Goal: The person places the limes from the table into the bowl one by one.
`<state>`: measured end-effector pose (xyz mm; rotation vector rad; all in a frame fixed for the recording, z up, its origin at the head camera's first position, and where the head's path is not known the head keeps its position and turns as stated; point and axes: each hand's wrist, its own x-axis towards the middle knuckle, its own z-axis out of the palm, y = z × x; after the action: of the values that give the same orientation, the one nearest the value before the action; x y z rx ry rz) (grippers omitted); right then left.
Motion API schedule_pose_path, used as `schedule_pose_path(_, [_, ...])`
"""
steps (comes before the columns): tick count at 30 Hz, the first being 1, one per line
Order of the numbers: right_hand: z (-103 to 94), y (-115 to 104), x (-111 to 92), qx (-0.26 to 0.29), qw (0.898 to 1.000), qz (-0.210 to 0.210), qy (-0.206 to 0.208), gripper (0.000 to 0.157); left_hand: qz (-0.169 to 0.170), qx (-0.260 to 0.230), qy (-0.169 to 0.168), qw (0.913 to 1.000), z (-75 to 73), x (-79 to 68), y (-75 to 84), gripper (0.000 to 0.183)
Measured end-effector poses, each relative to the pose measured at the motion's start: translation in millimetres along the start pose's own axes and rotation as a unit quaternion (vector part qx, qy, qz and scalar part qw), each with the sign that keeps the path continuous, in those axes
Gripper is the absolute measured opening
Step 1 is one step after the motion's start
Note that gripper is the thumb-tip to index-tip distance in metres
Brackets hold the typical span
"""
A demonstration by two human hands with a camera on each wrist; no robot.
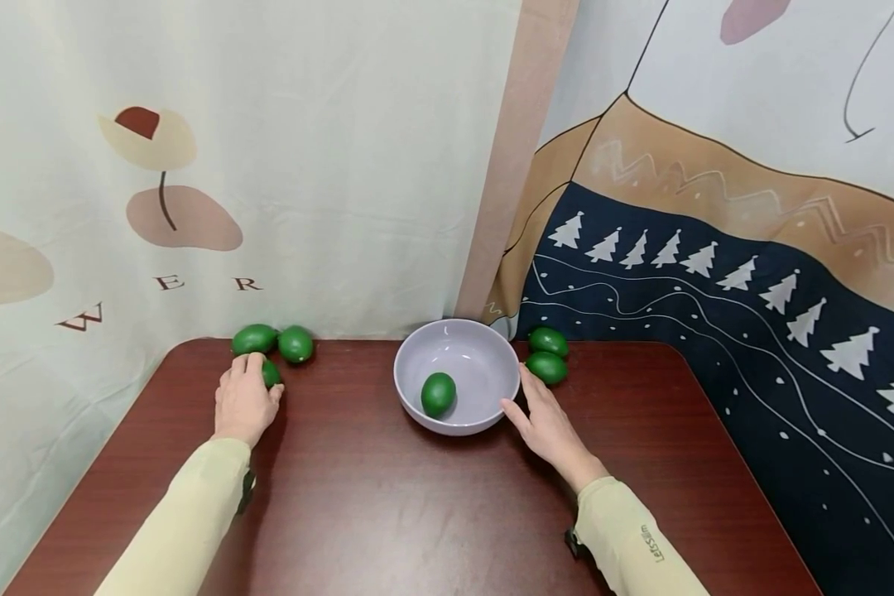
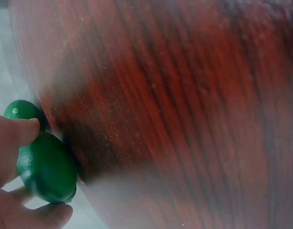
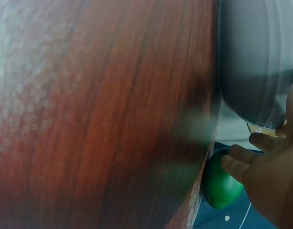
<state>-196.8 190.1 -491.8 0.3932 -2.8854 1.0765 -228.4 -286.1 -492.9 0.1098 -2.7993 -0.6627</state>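
On the left of the table, my left hand [image 1: 244,401] grips a green lime [image 1: 271,374], mostly covered by the fingers in the head view. The left wrist view shows thumb and fingers at opposite sides of that lime [image 2: 46,167]. Just behind it lie two more limes, one longish [image 1: 254,339] and one rounder [image 1: 295,344]. A pale lilac bowl [image 1: 484,377] stands at the back middle with one lime [image 1: 438,395] inside. My right hand [image 1: 551,426] rests at the bowl's right side, fingers extended, thumb by the rim.
Two limes, a rear one [image 1: 548,340] and a front one [image 1: 546,367], lie right of the bowl, close to the right fingertips. The dark red wooden table [image 1: 387,505] ends at a pale curtain [image 1: 343,207] and a patterned cloth [image 1: 715,331].
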Motion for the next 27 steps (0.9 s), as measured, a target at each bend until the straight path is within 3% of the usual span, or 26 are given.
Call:
schedule_pose_path(14, [-0.5, 0.5, 0.1, 0.000, 1.000, 0.001, 0.001, 0.074, 0.009, -0.001, -0.006, 0.9999, -4.0, 0.7, 9.7, 0.054])
schedule_pose_path(20, [0.2, 0.8, 0.1, -0.004, 1.000, -0.001, 0.001, 0.074, 0.009, 0.003, -0.005, 0.9999, -2.0, 0.3, 8.4, 0.069])
schedule_pose_path(27, [2.6, 1.2, 0.3, -0.009, 1.000, -0.017, 0.024, 0.074, -0.001, -0.006, -0.014, 0.9999, -1.0, 0.7, 6.8, 0.073])
